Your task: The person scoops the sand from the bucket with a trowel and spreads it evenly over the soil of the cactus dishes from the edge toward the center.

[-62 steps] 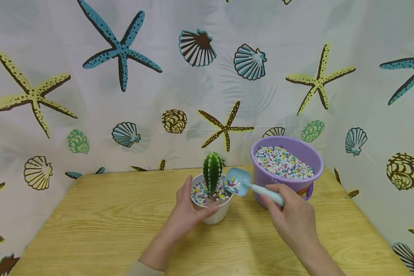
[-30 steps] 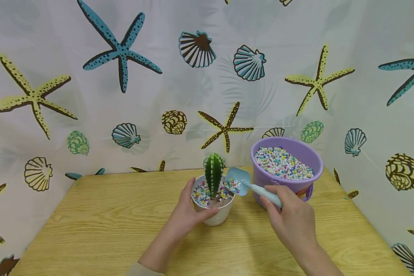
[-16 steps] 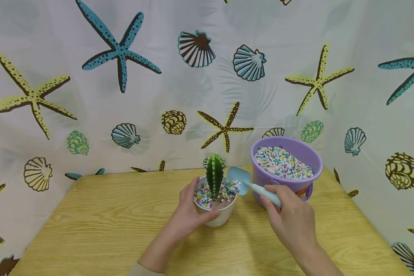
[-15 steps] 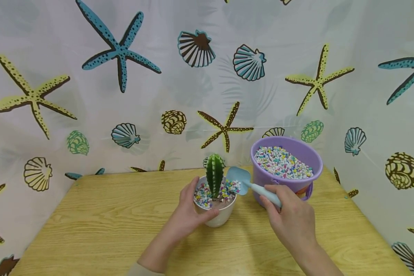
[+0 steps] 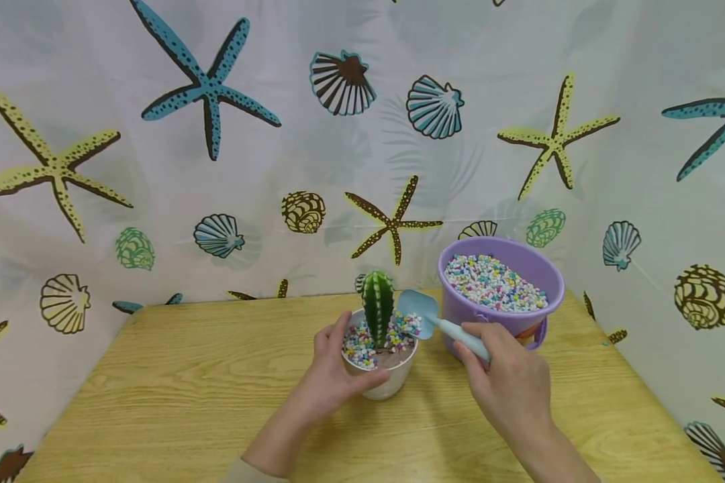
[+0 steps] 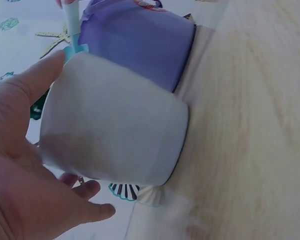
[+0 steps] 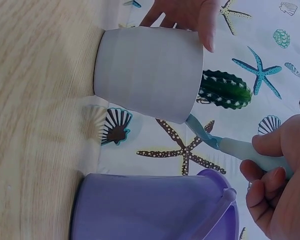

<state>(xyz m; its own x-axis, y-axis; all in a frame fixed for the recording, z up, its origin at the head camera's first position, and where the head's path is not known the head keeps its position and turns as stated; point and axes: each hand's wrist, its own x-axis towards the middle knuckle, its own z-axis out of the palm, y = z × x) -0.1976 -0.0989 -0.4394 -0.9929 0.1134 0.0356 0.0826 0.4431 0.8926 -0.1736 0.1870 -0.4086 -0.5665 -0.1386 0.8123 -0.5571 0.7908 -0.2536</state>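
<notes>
A green cactus (image 5: 378, 310) stands in a white flowerpot (image 5: 387, 381), among multicoloured pebbles (image 5: 359, 347) and a bare brownish patch at the near side. My left hand (image 5: 333, 376) holds the pot by its left side, thumb in front and fingers round the back; some fingers stand off it in the left wrist view. With my right hand (image 5: 510, 376) I grip the pale-blue handle of a small shovel (image 5: 421, 308). Its blade leans over the pot's right rim and bears pebbles. In the right wrist view the shovel's blade (image 7: 202, 132) meets the rim.
A purple bucket (image 5: 459, 315), filled with the same kind of pebbles, stands right of the pot, its handle hanging at the right. The wooden table (image 5: 205, 389) ends at a curtain (image 5: 266, 161) printed with starfish and shells, which also closes off the sides.
My left hand and the flowerpot have shifted slightly right and nearer, and the cactus with them. The shovel and right hand have stayed nearly in place; the bucket has not moved.
</notes>
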